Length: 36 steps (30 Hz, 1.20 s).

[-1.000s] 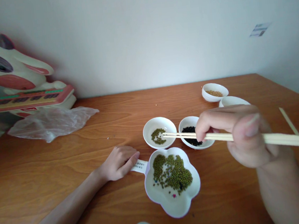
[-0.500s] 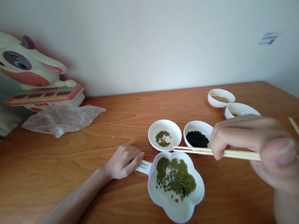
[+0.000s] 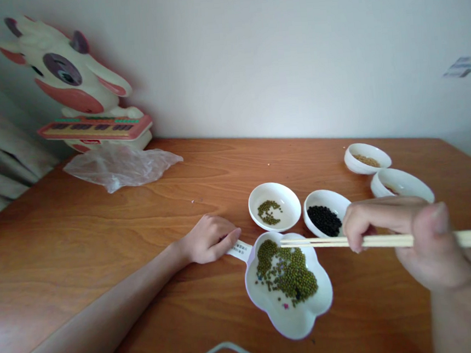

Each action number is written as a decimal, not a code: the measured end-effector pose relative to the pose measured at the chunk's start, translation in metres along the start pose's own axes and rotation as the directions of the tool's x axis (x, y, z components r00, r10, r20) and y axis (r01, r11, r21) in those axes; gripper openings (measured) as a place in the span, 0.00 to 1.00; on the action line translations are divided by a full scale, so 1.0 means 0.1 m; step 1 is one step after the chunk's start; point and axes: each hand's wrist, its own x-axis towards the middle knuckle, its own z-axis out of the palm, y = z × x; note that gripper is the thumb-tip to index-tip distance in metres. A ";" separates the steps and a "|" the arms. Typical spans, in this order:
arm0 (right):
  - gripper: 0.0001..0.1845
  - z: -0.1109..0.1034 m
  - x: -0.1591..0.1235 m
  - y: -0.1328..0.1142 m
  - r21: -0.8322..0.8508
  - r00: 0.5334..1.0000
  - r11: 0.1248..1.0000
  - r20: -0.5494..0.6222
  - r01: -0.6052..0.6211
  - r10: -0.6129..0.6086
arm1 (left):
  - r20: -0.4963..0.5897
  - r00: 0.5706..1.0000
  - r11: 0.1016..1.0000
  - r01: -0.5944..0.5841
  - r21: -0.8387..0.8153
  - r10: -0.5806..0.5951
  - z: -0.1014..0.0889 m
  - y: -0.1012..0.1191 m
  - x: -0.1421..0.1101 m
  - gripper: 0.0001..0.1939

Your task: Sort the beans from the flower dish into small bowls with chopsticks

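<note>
My right hand (image 3: 417, 232) grips chopsticks (image 3: 321, 242) toward nine o'clock, tips over green beans (image 3: 297, 275); left hand (image 3: 210, 239) holds the dish handle (image 3: 241, 250)

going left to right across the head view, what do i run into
Pink-and-cream cow-shaped toy keyboard → bare left hand → round white bowl of small green beans → round white bowl of black beans → round white bowl of tan grains
</note>
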 end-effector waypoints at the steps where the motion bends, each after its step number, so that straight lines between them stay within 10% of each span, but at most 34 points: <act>1: 0.45 0.04 -0.05 0.08 0.031 0.999 0.999 -0.028 -0.024 0.025 | 0.002 1.000 1.000 0.001 0.001 -0.001 0.00 0.00 0.00 0.21; 10: 0.49 0.43 -0.44 0.67 0.425 0.960 0.905 -0.261 0.015 0.106 | 0.007 0.999 0.998 0.053 -0.033 -0.053 0.01 -0.01 0.03 0.21; 20: 0.47 0.46 -0.45 0.69 0.460 0.936 0.884 -0.340 0.081 0.091 | 0.004 0.994 0.991 0.106 -0.087 -0.106 -0.09 0.02 0.08 0.23; 36: 0.45 0.27 -0.08 0.67 0.401 0.981 0.916 -0.185 0.028 0.051 | -0.184 0.932 0.950 0.306 -0.062 -0.312 -0.01 -0.01 0.14 0.28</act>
